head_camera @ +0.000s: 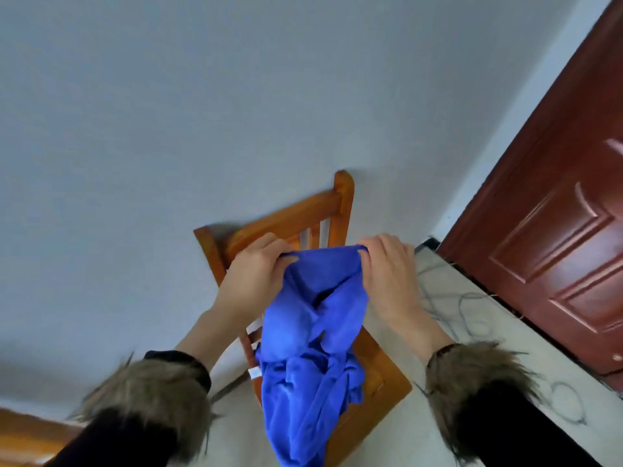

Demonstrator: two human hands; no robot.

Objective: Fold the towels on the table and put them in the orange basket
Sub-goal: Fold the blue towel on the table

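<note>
Head view: a blue towel hangs crumpled in the air in front of a wooden chair that stands against a pale wall; open floor lies to the right, bounded by a dark red door, with thin grey cables loose on it; the left hand pinches the towel's top edge at its left corner, fingers curled; the right hand pinches the right corner likewise; fur cuffs cover both wrists.
</note>
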